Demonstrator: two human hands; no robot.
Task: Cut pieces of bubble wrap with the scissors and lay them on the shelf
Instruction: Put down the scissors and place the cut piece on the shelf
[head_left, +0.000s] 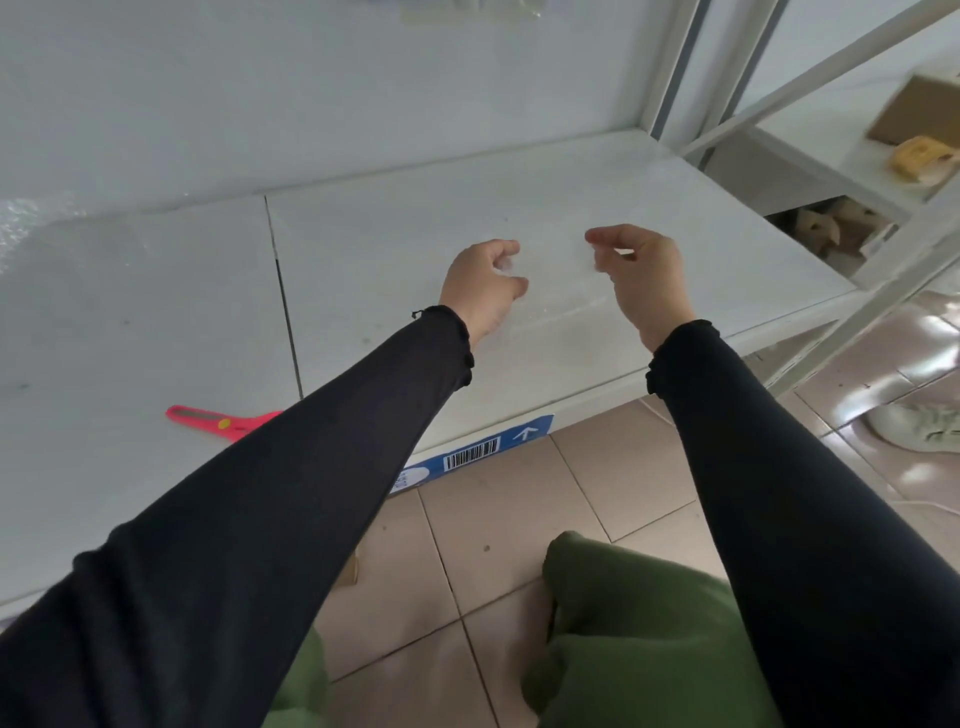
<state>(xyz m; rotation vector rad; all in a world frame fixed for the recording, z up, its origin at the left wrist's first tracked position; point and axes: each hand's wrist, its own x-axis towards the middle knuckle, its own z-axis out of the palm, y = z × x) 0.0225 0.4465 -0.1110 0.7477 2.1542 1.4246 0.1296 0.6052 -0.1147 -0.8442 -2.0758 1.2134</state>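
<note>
A clear piece of bubble wrap (563, 304) lies faintly visible on the white shelf (363, 249), stretched between my two hands. My left hand (483, 286) pinches its left edge with curled fingers. My right hand (641, 280) pinches its right edge between thumb and fingertips. The red scissors (221, 422) lie on the shelf near its front edge at the left, their handles hidden behind my left sleeve. More bubble wrap (31, 218) shows at the far left of the shelf.
A blue and white carton with a barcode (483, 449) sits under the shelf's front edge. A second white rack at the right holds a cardboard box (919, 106) and a yellow item (919, 156). Someone's shoe (919, 426) rests on the tiled floor.
</note>
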